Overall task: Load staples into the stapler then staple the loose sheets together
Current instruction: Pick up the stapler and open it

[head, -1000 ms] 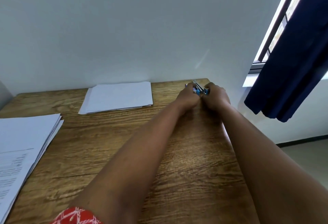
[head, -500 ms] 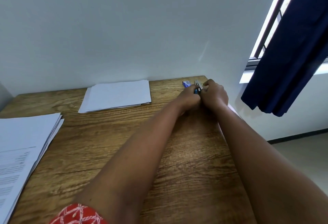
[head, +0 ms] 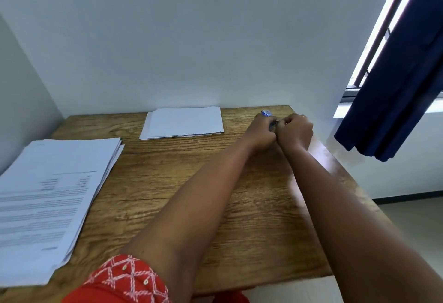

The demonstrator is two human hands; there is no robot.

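Both hands are curled together around the stapler (head: 273,124), left hand (head: 262,132) touching right hand (head: 295,132). Best to steady its base and seat the strip squarely before closing. One small blue box (head: 266,112) lies just beyond the left hand; two paper stacks, near stack (head: 183,123) and far stack (head: 48,194), rest on the desk (head: 239,206) leftward.

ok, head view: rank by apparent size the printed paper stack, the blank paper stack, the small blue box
1. printed paper stack, largest, though nearest the camera
2. blank paper stack
3. small blue box, smallest, partly hidden by the left hand
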